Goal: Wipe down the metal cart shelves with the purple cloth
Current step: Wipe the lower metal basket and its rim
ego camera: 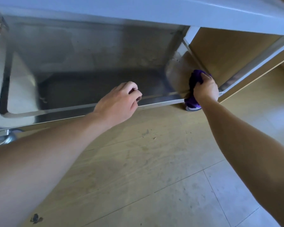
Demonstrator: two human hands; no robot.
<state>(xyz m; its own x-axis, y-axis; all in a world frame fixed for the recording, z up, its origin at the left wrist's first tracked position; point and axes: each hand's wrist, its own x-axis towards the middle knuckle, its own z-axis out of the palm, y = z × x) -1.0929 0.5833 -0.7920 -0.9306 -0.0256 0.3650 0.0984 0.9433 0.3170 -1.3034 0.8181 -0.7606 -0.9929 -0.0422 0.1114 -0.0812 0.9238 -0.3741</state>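
So they're down low at the metal cart, working on the bottom shelf point(88, 89). The right hand point(205, 90) has the purple cloth point(194, 79) bunched up in a tight fist and pressed against the front right corner, right where the shelf's front lip point(161, 102) meets the leg. Part of the cloth hangs down past the edge, just above a caster point(193, 109).

The left hand point(118, 102) sits on the front lip about midway along, fingers curled. Looks like it's steadying the cart, but I honestly can't tell if it's actually gripping the lip or just resting there.

My read is that they're on the edges and corner of the bottom shelf. The shelf's flat pan looks dull and smudgy, though some of that could be shadow from the upper shelf point(138, 12). The next move probably means opening the cloth out a bit and sweeping left along the lip or into the pan, with the other hand keeping the cart from rolling across the floor point(154, 161).
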